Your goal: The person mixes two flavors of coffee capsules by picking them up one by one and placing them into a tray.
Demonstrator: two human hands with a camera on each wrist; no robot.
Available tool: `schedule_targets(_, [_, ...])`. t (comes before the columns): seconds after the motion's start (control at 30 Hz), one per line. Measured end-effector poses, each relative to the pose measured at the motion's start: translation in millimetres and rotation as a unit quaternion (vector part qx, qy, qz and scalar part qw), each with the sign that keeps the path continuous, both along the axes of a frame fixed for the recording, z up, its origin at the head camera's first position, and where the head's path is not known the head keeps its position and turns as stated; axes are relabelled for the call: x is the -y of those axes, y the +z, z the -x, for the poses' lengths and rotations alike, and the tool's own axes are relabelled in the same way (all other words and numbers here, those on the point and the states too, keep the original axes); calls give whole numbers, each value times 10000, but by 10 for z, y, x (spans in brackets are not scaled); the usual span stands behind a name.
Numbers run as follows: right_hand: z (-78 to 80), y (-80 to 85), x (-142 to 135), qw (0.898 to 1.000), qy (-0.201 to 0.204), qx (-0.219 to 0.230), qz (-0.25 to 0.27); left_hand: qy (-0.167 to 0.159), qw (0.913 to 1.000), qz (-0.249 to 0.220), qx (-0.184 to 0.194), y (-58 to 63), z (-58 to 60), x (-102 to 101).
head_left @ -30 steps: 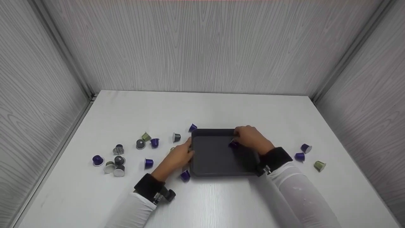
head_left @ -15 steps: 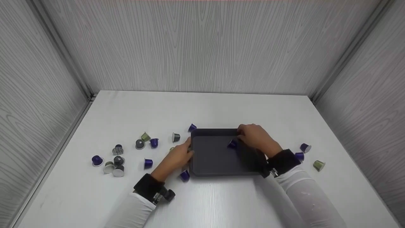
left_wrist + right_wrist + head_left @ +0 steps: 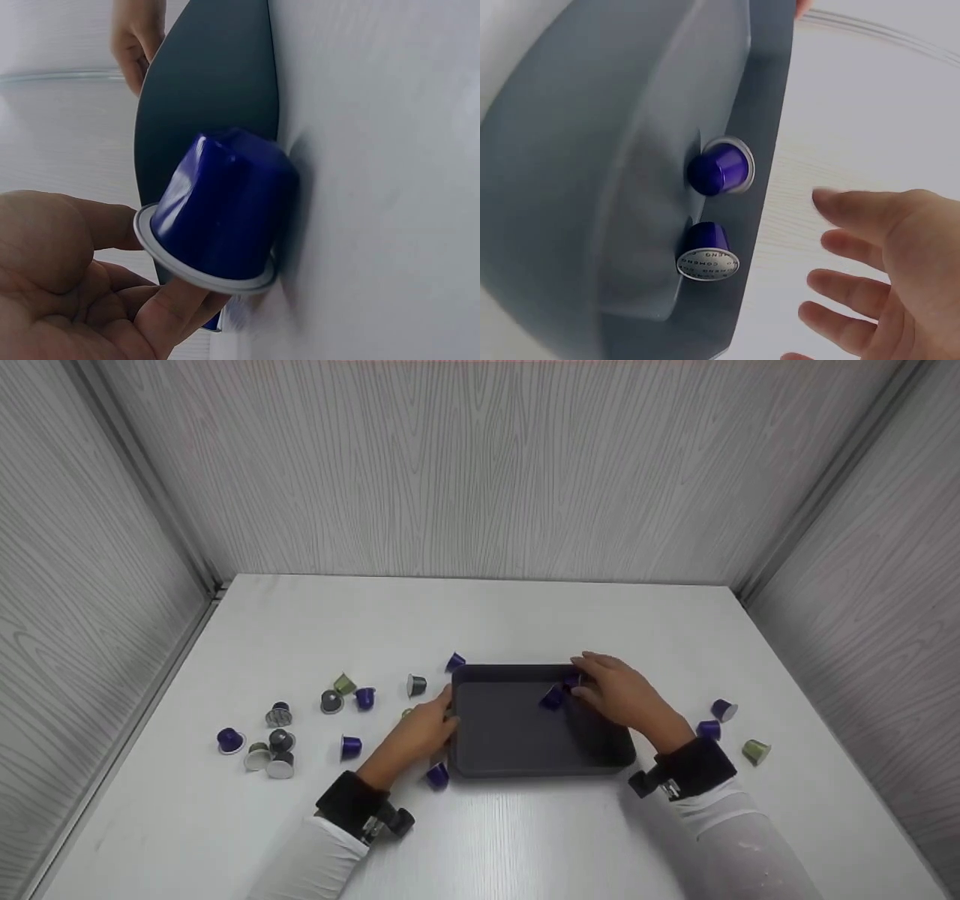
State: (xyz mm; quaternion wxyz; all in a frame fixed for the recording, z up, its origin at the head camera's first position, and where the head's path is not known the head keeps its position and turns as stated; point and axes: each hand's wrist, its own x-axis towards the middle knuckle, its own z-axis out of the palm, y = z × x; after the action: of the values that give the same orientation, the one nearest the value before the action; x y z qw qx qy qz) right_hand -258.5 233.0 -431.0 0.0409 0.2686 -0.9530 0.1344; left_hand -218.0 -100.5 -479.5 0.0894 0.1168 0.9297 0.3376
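A dark grey tray (image 3: 517, 772) lies mid-table. My left hand (image 3: 421, 727) grips its left side, thumb and fingers at the rim. In the left wrist view a purple coffee capsule (image 3: 221, 210) stands close in front of those fingers, partly hiding them. My right hand (image 3: 619, 694) hovers over the tray's right part; in the right wrist view this hand (image 3: 900, 270) has spread fingers and holds nothing. Inside the tray, near the far wall, lie two purple capsules: one coffee capsule (image 3: 721, 166) and another with its printed lid showing, a second capsule (image 3: 707, 253).
Several purple, green and grey capsules lie scattered left of the tray, among them a green capsule (image 3: 345, 684) and a grey capsule (image 3: 417, 685). Two purple capsules and one green capsule (image 3: 756, 751) lie at the right. Wood-grain panels (image 3: 480, 472) enclose the table.
My right hand has moved rightward and let go of a purple capsule in the tray. Two capsules now show there instead of one. My left hand stays at the tray's side.
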Motion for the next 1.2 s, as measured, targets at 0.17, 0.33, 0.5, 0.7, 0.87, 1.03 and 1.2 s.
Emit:
schedule_targets(0.17, [-58,-36,-123,9980,-136,584,195,-14,10000,-17,-1,1,-4,5])
schedule_targets(0.33, [-93,-65,-223,9908,-478,1190,434,4,9999,-27,101,0,-3,5])
schedule_targets(0.5, [-100,-104,-300,9842,-727,1506,580,-12,9999,23,124,-6,4,6])
schedule_targets(0.7, [-124,-156,-375,9772,-1001,1732,719,-1,9999,40,96,-8,8,6])
schedule_targets(0.87, [-147,-214,-407,9722,-1207,1855,764,29,9998,103,174,0,11,-3])
schedule_targets(1.03, [-139,-266,-421,9699,-1351,1889,735,25,9998,100,164,8,8,0])
schedule_targets(1.2, [-136,-279,-426,9696,-1398,1910,614,23,9999,65,148,8,8,6])
